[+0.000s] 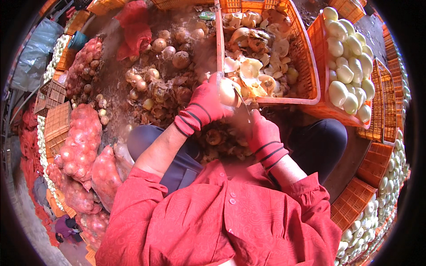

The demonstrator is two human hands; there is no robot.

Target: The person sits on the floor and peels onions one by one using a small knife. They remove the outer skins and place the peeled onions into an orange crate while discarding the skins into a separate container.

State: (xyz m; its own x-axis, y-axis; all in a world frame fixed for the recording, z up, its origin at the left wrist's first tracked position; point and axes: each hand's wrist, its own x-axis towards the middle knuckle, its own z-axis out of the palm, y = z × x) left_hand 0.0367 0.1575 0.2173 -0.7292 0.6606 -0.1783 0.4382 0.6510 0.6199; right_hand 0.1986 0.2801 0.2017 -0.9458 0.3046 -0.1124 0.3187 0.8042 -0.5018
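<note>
My left hand (209, 98), in a red glove with black-striped cuff, holds an onion (228, 93) at the near left corner of an orange crate. A thin knife blade (243, 101) lies against the onion's right side. The knife's handle is hidden in my right hand (264, 131), gloved alike and closed around it. The orange plastic crate (316, 83) ahead contains onion skins and trimmings (251, 71). Unpeeled onions (181, 60) lie loose on the ground at the front left, among dry skins.
To the right stands an orange crate (311, 31) heaped with peeled onions (344, 73). Red mesh sacks of onions (81, 139) lie at the left, near stacked crates (57, 124). More crates (354, 202) curve along the right. A person (66, 229) is at the lower left.
</note>
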